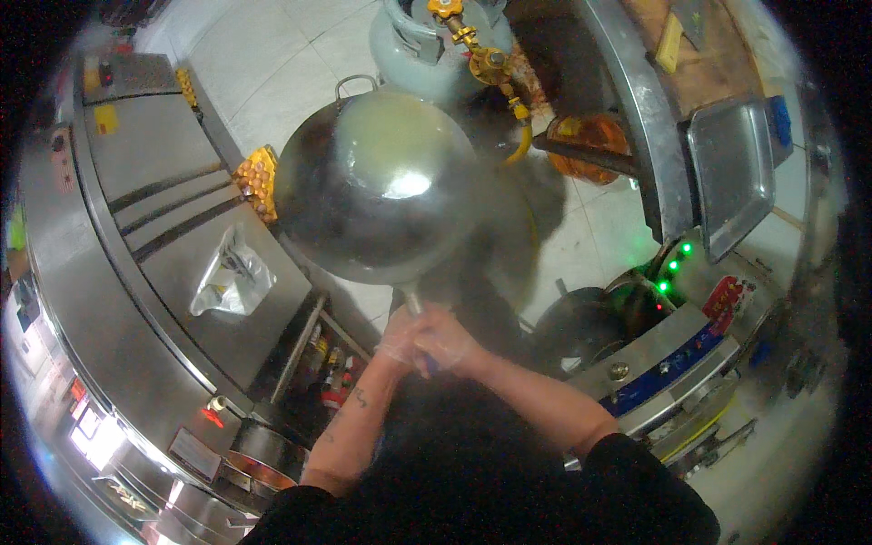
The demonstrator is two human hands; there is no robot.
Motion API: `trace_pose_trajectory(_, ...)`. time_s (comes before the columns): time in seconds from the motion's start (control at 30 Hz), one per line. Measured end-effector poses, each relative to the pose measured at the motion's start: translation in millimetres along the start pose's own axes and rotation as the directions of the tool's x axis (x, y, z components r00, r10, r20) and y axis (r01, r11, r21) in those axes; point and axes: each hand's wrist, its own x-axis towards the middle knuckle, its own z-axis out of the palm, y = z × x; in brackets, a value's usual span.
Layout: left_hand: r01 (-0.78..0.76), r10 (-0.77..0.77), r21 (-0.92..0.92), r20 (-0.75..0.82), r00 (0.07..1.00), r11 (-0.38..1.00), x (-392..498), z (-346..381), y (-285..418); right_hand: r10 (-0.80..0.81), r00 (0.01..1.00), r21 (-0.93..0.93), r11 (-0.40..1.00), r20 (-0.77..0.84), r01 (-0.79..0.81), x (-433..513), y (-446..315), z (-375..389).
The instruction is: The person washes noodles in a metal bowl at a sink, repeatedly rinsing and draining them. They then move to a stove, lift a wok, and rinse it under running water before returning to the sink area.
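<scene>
My left hand (397,337) and my right hand (447,335), both in thin clear gloves, are wrapped together around the straight handle (413,300) of a large dark wok (320,197). The wok is held out in front of me over the tiled floor. A pale yellowish-green pool (402,133), apparently liquid, lies toward its far side, and a bright reflection shows below it. Haze like steam blurs the wok's right rim. A small loop handle (355,79) sticks up from the far rim. My fingers hide most of the straight handle.
Beyond the wok stands a gas cylinder (398,58) with a brass regulator (490,63) and yellow hose. A steel counter (252,340) bearing a plastic bag (235,276) runs along the left, beside eggs (259,180). On the right are a metal tray (732,170) and green indicator lights (673,265).
</scene>
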Motion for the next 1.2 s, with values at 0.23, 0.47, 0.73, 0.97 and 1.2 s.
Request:
trace_pose_trajectory(0.23,0.039,-0.055,-0.136,-0.113,0.992,0.99,-8.6,14.4,10.3,0.101,0.995,0.14,0.985,0.002,-0.1,3.2,-8.0,3.6)
trace_pose_trajectory(0.47,0.041,-0.052,-0.243,-0.038,0.998,0.969,-7.0,10.1,8.4,0.124,0.992,0.166,0.978,0.026,-0.126,2.6,-12.2,2.8)
trace_pose_trajectory(0.73,0.065,-0.077,-0.156,-0.074,0.994,0.986,-11.4,9.0,10.8,0.167,0.986,0.113,0.979,0.011,-0.167,4.3,-17.8,2.5)
trace_pose_trajectory(0.97,0.083,-0.113,-0.245,-0.111,0.987,0.966,-16.7,13.5,18.6,0.109,0.992,0.172,0.978,0.068,-0.119,7.2,-20.1,-0.4)
trace_pose_trajectory(1.2,0.03,-0.058,-0.164,-0.164,0.985,0.986,-17.8,25.3,35.5,0.083,0.996,0.156,0.985,-0.026,-0.078,6.3,-27.9,3.0)
